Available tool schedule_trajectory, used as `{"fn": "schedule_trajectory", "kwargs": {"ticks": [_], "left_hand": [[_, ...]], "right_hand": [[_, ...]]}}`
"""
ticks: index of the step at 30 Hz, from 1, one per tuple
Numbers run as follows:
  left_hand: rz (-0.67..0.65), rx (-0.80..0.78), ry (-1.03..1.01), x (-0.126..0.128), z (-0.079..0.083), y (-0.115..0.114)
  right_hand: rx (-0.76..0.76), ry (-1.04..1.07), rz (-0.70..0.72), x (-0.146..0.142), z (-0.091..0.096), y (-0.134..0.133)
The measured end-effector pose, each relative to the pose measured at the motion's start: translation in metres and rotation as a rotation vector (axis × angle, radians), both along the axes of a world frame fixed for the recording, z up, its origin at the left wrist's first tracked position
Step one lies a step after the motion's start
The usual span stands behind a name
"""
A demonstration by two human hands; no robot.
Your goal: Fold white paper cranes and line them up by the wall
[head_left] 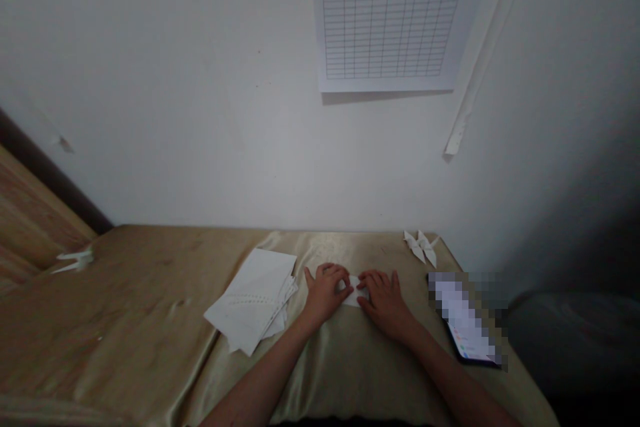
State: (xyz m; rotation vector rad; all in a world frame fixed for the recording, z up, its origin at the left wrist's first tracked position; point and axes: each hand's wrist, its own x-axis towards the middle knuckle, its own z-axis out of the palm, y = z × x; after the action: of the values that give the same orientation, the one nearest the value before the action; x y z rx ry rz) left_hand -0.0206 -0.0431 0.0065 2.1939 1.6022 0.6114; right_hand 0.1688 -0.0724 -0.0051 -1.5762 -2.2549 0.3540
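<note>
A small white folded paper lies on the golden cloth-covered table, between my two hands. My left hand rests on its left part with fingers curled, pressing the paper. My right hand lies over its right part, fingers together and pinching the edge. Most of the paper is hidden under the hands.
A stack of white sheets lies left of my hands. A folded paper crane sits at the back right by the wall. A phone lies at the right edge. Another white paper figure is at far left. A printed table sheet hangs on the wall.
</note>
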Motion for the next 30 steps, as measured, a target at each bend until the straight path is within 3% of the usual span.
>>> {"fn": "schedule_trajectory", "kwargs": {"ticks": [8,16,21,30], "left_hand": [[0.003,0.013,-0.024,0.0012,-0.0041,0.002],[0.02,-0.004,-0.009,0.0017,0.0016,-0.0011],[-0.027,-0.006,0.023,0.0011,0.0029,-0.0043],[0.002,-0.005,-0.028,0.0007,0.0003,-0.0055]], "right_hand": [[0.021,-0.036,0.001,-0.0005,-0.0028,0.0019],[0.012,-0.048,-0.009,-0.0014,0.0,0.0028],[0.012,-0.003,-0.024,-0.0025,0.0031,0.0016],[-0.006,0.049,-0.024,-0.0019,0.0031,0.0014]]}}
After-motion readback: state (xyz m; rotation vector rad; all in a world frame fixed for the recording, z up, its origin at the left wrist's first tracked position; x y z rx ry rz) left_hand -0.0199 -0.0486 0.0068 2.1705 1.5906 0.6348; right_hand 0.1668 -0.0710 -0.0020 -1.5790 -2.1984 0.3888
